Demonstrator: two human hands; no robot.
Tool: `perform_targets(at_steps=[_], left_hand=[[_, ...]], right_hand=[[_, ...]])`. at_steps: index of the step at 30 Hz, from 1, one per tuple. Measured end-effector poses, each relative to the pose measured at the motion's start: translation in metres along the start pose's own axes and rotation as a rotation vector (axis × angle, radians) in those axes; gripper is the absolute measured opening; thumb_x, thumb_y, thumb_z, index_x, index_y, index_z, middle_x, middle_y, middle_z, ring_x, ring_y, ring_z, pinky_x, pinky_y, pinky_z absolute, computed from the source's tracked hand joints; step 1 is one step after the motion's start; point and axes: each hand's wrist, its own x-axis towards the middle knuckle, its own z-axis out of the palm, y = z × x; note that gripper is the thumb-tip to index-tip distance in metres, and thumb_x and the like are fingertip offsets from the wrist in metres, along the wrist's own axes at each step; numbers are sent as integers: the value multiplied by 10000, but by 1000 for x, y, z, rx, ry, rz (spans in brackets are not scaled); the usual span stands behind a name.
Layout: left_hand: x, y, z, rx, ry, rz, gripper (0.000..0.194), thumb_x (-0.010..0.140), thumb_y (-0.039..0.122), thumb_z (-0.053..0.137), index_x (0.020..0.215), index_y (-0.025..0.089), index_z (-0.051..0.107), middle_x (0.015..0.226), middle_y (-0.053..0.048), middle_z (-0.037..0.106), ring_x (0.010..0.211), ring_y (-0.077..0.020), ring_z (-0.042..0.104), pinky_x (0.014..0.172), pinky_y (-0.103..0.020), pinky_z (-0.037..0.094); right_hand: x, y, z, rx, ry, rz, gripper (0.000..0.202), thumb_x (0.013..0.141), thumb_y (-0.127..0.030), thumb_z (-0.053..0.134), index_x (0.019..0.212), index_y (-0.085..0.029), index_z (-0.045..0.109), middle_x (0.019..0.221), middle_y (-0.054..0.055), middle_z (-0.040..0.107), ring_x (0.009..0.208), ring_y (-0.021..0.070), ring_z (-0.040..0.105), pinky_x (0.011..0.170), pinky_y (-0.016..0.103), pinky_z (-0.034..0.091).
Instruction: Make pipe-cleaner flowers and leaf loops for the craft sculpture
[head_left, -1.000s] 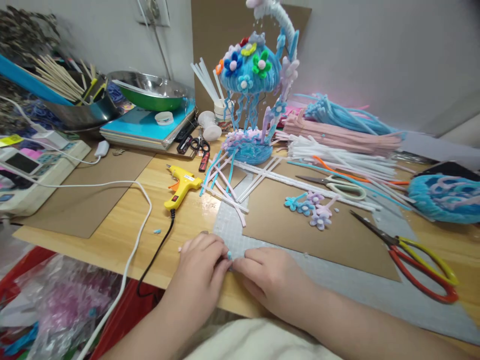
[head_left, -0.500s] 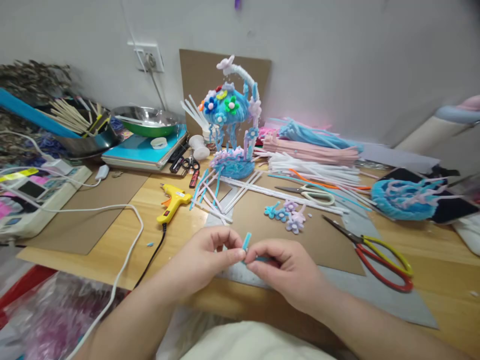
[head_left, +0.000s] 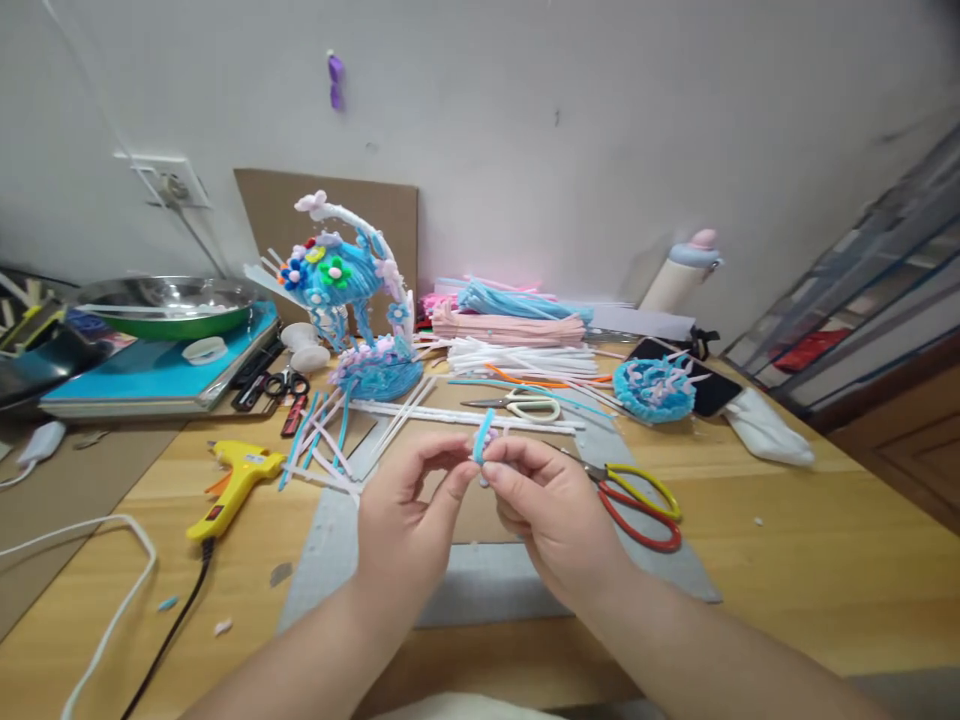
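A short piece of blue pipe cleaner [head_left: 484, 435] stands up between my fingertips, low over the cardboard. My left hand [head_left: 412, 500] pinches it from the left. From the other side, the thumb and forefinger of my right hand [head_left: 551, 500] close on its lower part. Most of the small pipe-cleaner flowers behind the fingers are hidden; only a bit of lilac shows. To the right of my right hand lie red-and-yellow-handled scissors [head_left: 637, 505]. Beyond the hands is a pair of pale-handled scissors [head_left: 525, 404].
A blue pipe-cleaner jellyfish lamp shape [head_left: 341, 275] stands at the back left. Bundles of pipe cleaners [head_left: 517, 325] lie by the wall. A yellow glue gun [head_left: 236, 485] rests at left, its cord running forward. A blue tentacled piece [head_left: 652, 390] sits at right beside a bottle [head_left: 681, 272].
My view has swung to the right, so the table things appear further left. Both hands have lifted a little, and the blue pipe cleaner now points more upright between them.
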Motion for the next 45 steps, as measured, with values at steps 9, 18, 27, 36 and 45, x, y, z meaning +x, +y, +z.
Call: perform_targets(at_steps=[9, 18, 27, 36, 45], left_hand=[[-5, -18, -9, 190, -98, 135, 172, 799, 101, 591, 904, 230, 636, 907, -32, 657, 897, -167, 613, 809, -317, 489], [-5, -29, -12, 106, -167, 58, 165, 778, 129, 637, 900, 239, 659, 920, -32, 653, 895, -176, 624, 805, -327, 510], [-3, -23, -17, 201, -182, 211, 239, 762, 81, 649, 943, 237, 654, 927, -8, 660, 873, -127, 632, 790, -237, 507], [-3, -23, -15, 128, -145, 135, 215, 730, 91, 687, 870, 253, 670, 861, 22, 659, 810, -108, 627, 739, -208, 493], [4, -21, -21, 46, -121, 8, 174, 746, 128, 672, 834, 276, 691, 830, 42, 663, 796, -99, 601, 725, -179, 465]], right_hand=[[5, 19, -10, -184, 27, -59, 141, 703, -289, 688, 767, -172, 641, 532, -66, 414, 420, 43, 218, 395, 200, 155], [2, 23, -19, -176, -80, -64, 142, 741, -314, 658, 793, -182, 668, 519, -59, 399, 454, 66, 244, 448, 210, 230], [0, 24, -22, -108, -191, -58, 156, 806, -314, 602, 868, -181, 656, 523, -69, 356, 440, 55, 207, 426, 203, 171], [-2, 24, -24, -88, -217, -85, 197, 841, -308, 582, 931, -247, 418, 603, -87, 410, 490, 68, 291, 471, 177, 247], [6, 11, -36, -786, -134, -436, 121, 840, -228, 573, 957, -209, 599, 815, 15, 628, 731, 130, 560, 650, 237, 414]])
